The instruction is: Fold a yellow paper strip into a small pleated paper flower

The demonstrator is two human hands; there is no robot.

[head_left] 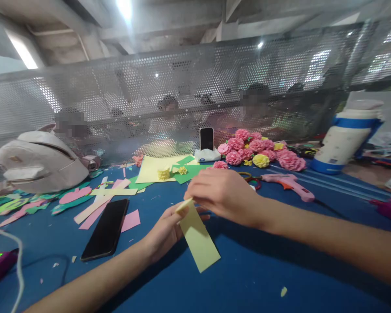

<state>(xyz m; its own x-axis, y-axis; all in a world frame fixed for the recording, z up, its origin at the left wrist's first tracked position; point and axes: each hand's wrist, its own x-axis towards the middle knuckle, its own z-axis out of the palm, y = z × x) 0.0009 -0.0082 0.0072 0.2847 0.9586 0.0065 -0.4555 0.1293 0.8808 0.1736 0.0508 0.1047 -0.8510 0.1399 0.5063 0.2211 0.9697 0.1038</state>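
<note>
A pale yellow paper strip (200, 243) hangs from between my hands above the blue table, its upper end folded over. My left hand (169, 230) pinches that folded end between thumb and fingers. Closed at the strip's top edge is my right hand (220, 191), its fingertips bent down against the fold and partly hidden. Beyond the hands lie green paper pieces (190, 174), a large yellow sheet (146, 167) and two small yellow paper flowers (164, 174).
Left are a black phone (106, 230), crossed paper strips (104, 200) and a white backpack (42, 163). Pink paper flowers (237, 150), a pink glue gun (289, 182), scissors (256, 180) and a white-and-blue bottle (345, 137) stand or lie right. A perforated metal screen (133, 100) runs behind.
</note>
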